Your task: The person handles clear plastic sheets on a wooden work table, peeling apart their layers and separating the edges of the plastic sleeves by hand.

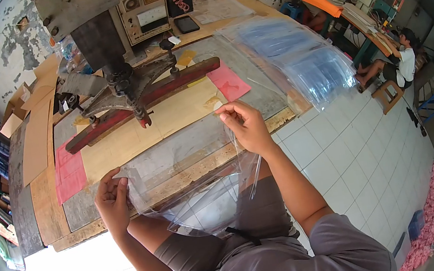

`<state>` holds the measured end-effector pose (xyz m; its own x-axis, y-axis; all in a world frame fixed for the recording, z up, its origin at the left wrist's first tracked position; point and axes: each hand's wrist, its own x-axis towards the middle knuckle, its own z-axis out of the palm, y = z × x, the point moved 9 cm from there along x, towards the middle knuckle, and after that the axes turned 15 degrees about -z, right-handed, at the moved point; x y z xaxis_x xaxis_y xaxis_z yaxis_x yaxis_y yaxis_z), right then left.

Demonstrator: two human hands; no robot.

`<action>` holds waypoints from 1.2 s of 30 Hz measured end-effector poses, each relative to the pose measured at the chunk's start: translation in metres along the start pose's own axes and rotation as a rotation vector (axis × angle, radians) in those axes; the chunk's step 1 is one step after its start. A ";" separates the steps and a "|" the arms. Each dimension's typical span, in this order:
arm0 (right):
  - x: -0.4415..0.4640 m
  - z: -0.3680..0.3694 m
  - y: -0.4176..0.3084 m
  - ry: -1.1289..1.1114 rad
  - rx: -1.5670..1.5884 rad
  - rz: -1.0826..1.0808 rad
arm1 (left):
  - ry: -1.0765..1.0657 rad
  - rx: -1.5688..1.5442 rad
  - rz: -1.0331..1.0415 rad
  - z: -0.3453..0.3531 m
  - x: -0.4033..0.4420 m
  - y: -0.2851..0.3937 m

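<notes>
Between my two hands hangs a clear plastic sheet (204, 202), sagging over my lap at the front edge of the worktable. My left hand (112, 200) pinches its left edge, fingers closed. My right hand (246, 126) grips the opposite upper corner between thumb and fingers. Just beyond, a yellow sheet (144, 135) lies on the grey work plate, with pink pieces (69, 169) at both its ends. Above the yellow sheet is the long red bar (98, 132) of a press machine (118, 77).
Stacked clear plastic sheets (301, 61) overhang the table's right side. A control box with a dial (149, 16) and a phone (186, 24) stand behind the press. Cardboard (38, 140) lies at left. Two other people (405, 59) sit at the far right, near another machine.
</notes>
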<state>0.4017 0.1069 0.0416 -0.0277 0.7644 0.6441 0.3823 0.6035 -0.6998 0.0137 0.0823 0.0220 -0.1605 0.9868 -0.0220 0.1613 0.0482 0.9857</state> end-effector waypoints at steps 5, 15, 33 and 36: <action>0.001 -0.002 -0.006 0.023 -0.103 -0.130 | -0.009 0.045 -0.036 -0.001 0.000 0.000; 0.047 -0.124 -0.114 -0.007 0.218 0.004 | 0.040 -0.002 -0.042 -0.005 0.003 -0.004; 0.009 -0.088 -0.133 -0.030 0.461 0.091 | 0.044 -0.012 -0.042 -0.003 0.001 0.001; 0.007 -0.104 -0.120 0.057 0.499 -0.003 | 0.054 -0.012 -0.030 -0.007 0.001 -0.001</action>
<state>0.4511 0.0165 0.1625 0.0279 0.7572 0.6526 -0.1060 0.6514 -0.7513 0.0069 0.0819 0.0218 -0.2170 0.9752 -0.0427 0.1445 0.0753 0.9866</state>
